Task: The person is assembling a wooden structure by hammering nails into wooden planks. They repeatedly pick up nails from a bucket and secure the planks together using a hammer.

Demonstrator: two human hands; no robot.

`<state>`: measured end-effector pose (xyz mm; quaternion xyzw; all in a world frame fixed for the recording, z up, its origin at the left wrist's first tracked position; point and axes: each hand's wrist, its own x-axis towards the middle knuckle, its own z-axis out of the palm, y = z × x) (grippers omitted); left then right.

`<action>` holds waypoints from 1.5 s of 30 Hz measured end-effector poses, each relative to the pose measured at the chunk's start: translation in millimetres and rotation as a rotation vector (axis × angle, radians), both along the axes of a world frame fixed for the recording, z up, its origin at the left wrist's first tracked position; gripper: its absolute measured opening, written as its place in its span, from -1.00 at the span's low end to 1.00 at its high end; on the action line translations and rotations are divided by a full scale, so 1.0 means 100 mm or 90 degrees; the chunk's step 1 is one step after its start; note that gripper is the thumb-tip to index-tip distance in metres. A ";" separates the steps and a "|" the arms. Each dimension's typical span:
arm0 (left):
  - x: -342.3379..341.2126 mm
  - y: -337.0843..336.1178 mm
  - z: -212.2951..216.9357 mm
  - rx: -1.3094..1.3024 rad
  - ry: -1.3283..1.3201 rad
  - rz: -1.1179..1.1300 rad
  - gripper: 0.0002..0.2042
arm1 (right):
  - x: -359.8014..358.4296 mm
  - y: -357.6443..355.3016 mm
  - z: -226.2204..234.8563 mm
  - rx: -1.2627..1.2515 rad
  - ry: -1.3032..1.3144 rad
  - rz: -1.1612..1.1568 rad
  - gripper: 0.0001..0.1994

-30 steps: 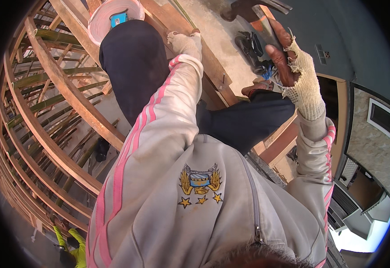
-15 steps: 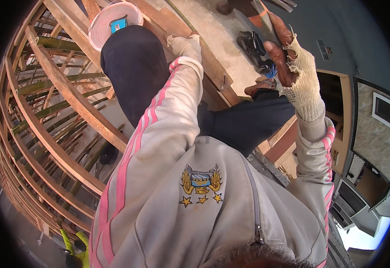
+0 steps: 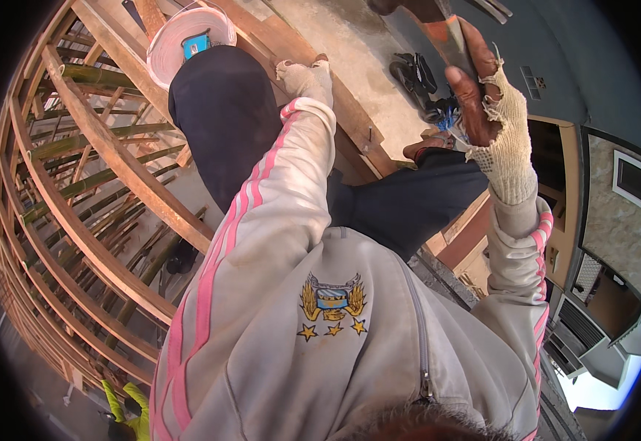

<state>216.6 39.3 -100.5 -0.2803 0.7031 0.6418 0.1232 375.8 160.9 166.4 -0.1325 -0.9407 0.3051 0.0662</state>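
Note:
A hammer (image 3: 449, 40) with a dark head and an orange-marked grey handle is raised at the upper right, gripped in my right hand (image 3: 491, 121). The frame's top edge cuts off part of its head. That hand wears a frayed cream glove with bare fingers. My left hand (image 3: 307, 82), gloved the same way, lies curled on the wooden plank (image 3: 353, 110), its fingers closed. Whatever it may pinch is too small to make out. A nail (image 3: 369, 135) stands up from the plank nearer to me.
A pale pink bucket (image 3: 160, 55) containing a blue box (image 3: 196, 45) stands beyond my knee. Timber beams (image 3: 125, 158) and bamboo poles (image 3: 78, 141) form a framework at left. Black shoes (image 3: 411, 77) lie on the floor. Another person in yellow-green (image 3: 138, 419) is at lower left.
My right hand and the hammer have shifted slightly to the right. My left hand stays on the plank in nearly the same spot. The other person's arms have moved a little.

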 end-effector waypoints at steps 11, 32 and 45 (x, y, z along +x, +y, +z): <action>0.02 0.00 -0.26 -0.236 0.136 0.042 -0.21 | 0.62 0.12 -1.13 -0.003 -0.310 0.052 -0.61; 0.08 -0.03 -0.12 -0.214 0.092 -0.029 -0.09 | 0.46 0.06 -0.34 -0.030 -0.245 0.033 -0.53; 0.07 -0.03 -0.19 -0.257 0.088 -0.038 -0.06 | 0.34 -0.07 -0.75 0.014 -0.312 0.157 -0.50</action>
